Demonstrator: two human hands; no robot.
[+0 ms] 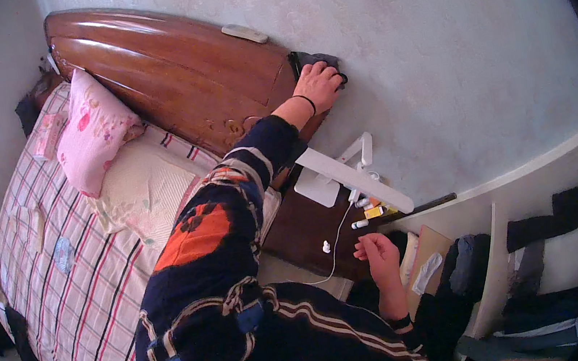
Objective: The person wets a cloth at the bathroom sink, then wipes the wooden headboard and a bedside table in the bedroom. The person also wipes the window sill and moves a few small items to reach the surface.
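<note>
My left hand (317, 84), with a black band at the wrist, reaches to the right end of the brown wooden headboard (159, 71). Its fingers curl over a dark cloth (321, 58) lying on the top corner; the hand covers part of it. Over the right side of the bedside table (301, 228), my right hand (383, 253) hangs with loosely bent fingers and nothing in it. Nearest to it are a small white bottle (360, 224) and a yellow box (374, 212). A white desk lamp (354, 180) stands between the two hands.
Left of me is a bed with a striped sheet (77, 318), a pink pillow (94, 132) and a tissue pack (49, 136). A whitish remote-like object (244, 33) rests on the headboard. A white cable (338, 240) crosses the table. Dark clothes (462, 267) fill shelving at right.
</note>
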